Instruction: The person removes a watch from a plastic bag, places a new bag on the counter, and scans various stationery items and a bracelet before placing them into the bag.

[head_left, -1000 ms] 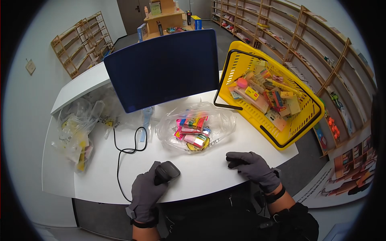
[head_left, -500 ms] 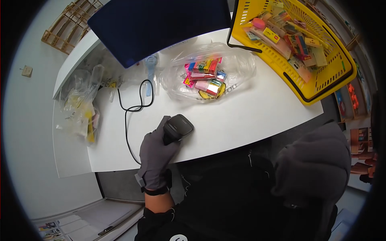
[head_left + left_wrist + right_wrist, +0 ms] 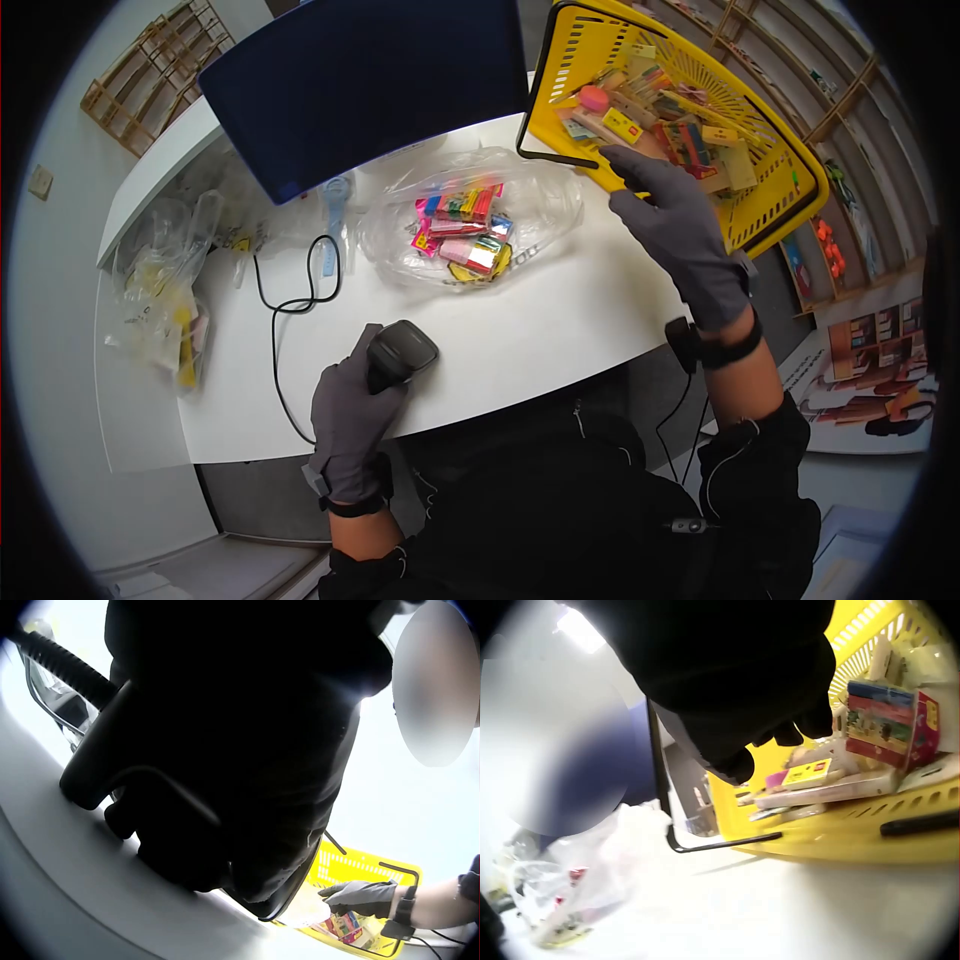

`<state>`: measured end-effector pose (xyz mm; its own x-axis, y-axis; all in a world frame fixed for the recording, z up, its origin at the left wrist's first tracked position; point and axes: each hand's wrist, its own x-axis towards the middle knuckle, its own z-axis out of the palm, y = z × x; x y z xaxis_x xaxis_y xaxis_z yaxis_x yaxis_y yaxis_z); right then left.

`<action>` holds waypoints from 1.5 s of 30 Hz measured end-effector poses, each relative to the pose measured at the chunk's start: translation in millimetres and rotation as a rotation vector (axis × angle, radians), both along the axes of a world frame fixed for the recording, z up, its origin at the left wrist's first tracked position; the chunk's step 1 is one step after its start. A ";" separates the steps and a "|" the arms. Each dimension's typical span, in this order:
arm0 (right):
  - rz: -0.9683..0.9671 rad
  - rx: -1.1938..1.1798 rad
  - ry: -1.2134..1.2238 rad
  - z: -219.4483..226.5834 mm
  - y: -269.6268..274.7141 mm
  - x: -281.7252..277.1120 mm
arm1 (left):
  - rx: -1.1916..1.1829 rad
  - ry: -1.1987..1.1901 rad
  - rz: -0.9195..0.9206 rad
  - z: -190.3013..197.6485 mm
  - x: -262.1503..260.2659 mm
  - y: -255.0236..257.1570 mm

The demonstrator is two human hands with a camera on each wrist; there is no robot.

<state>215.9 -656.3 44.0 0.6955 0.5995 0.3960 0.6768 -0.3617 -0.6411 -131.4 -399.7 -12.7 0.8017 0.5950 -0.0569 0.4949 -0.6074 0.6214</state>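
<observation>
My gloved left hand grips a black handheld barcode scanner near the counter's front edge. In the left wrist view the scanner and its ribbed cord show as dark shapes. My gloved right hand reaches over the near side of a yellow shopping basket, fingers extended and nothing held. Below its fingertips in the right wrist view lie packaged stationery items, among them a small yellow box and a red-and-blue pack. A clear plastic bag with colourful packs sits mid-counter.
A dark monitor stands behind the bag. Crumpled plastic bags lie at the left, and a black cable loops across the white counter. Wooden shelves line the right wall.
My right hand was over the front of the counter, then rose close to the head camera, and now reaches to the basket. The left hand keeps hold of the scanner.
</observation>
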 end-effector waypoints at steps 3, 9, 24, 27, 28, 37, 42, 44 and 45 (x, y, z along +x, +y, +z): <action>-0.168 -0.193 -0.235 -37.1 14.2 73.4 | 0.006 0.001 0.011 -0.8 -2.3 0.1; -0.492 -0.727 -0.299 -70.6 49.1 165.3 | 0.008 0.013 0.001 -2.5 -4.3 3.5; -0.415 -0.832 -0.130 -55.7 30.2 179.1 | 0.004 0.022 -0.015 -0.2 -3.7 4.4; -0.410 -0.820 -0.204 -56.7 27.6 177.8 | 0.041 0.034 -0.008 -1.4 -4.0 1.9; -0.419 -0.753 -0.267 -61.4 26.9 173.2 | 0.049 0.031 -0.008 -1.3 -3.8 1.1; -0.403 -0.801 -0.334 -69.7 34.3 172.8 | 0.080 0.035 0.007 -1.5 -4.4 -1.7; -0.317 -0.700 -0.363 -56.0 26.2 167.7 | 0.060 0.038 0.008 0.2 -2.6 -1.1; -0.326 -0.603 -0.370 -51.8 19.8 159.5 | 0.064 0.031 0.004 -2.0 -3.5 -0.6; -0.332 -0.505 -0.378 -45.4 18.1 149.7 | 0.069 0.023 0.003 -3.1 -4.0 -0.2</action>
<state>365.6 -638.2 -1.3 0.7432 0.5533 0.3761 0.6221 -0.7784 -0.0843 -135.5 -399.9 -15.8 0.7988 0.6006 -0.0342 0.5107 -0.6470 0.5662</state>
